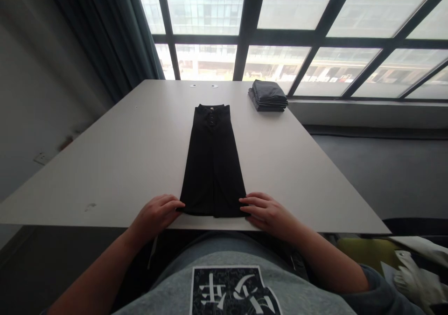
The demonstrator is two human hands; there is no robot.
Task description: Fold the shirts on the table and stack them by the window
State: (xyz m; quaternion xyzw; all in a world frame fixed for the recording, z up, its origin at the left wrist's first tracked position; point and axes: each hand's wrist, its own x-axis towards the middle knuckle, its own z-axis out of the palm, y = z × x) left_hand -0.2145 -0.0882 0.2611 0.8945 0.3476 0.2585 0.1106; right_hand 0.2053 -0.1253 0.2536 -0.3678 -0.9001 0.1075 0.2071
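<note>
A pair of black pants (212, 165), or possibly a long slit skirt, lies flat on the white table. Its waistband with a few buttons points toward the window, and a line runs down its middle to the hem nearest me. At the left corner of that hem, my left hand (156, 216) has its fingers closed on the cloth, with the thumb mostly hidden. The right corner is held by my right hand (268, 213), the fingers bent over the fabric edge. The cloth is smooth, and both hands rest by the table's front edge.
A stack of folded dark grey clothes (269, 95) sits at the table's (122, 165) far right corner. Beyond stand large windows (280, 63) and a dark curtain (115, 30). At lower right are a yellow-green seat (367, 252) and some white items (416, 277).
</note>
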